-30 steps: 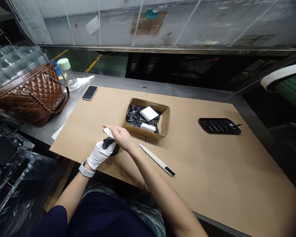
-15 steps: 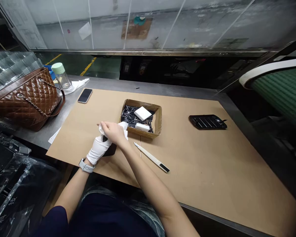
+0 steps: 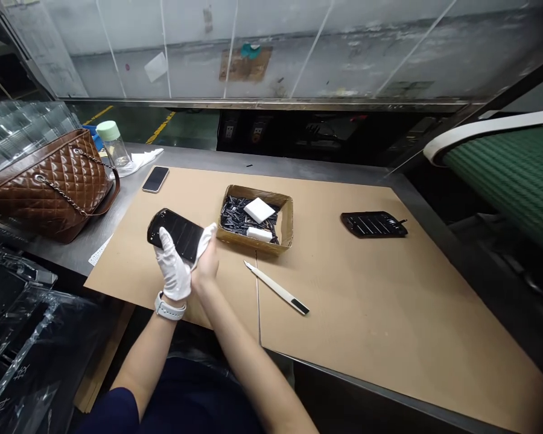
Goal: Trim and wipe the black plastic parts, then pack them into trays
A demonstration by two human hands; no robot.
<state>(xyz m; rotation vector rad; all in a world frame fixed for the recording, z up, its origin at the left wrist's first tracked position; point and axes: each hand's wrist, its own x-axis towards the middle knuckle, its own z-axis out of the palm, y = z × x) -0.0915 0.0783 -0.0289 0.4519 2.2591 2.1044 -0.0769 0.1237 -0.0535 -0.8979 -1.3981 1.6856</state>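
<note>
Raised from the kraft cardboard sheet [image 3: 344,301] since the earlier frame, the black phone-shaped panel [image 3: 177,235] now lies across both our hands, above the left part of the sheet, with its glossy face up. Our left hand [image 3: 174,268], in a white glove, supports the near edge of the panel. The gloved fingers [image 3: 166,244] are pressed together and lie across its near left corner. A white watch [image 3: 169,309] sits on that wrist. Our right hand [image 3: 207,260] is bare and presses a white cloth [image 3: 205,242] against the panel's right edge. The cloth and panel hide its fingers, so we cannot tell how they stand.

Just right of our hands, a cardboard tray [image 3: 287,223] holds a heap of small black parts [image 3: 238,214] and two white sponge blocks [image 3: 259,210]. Nearer us, a white utility knife [image 3: 276,288] lies on the sheet, and a second black panel [image 3: 373,224] lies well to the right. At the far left, a smartphone [image 3: 155,179] lies on the sheet. Beyond it, on the steel table [image 3: 253,158], stand a quilted brown handbag [image 3: 40,199] and a green-capped bottle [image 3: 114,144].
</note>
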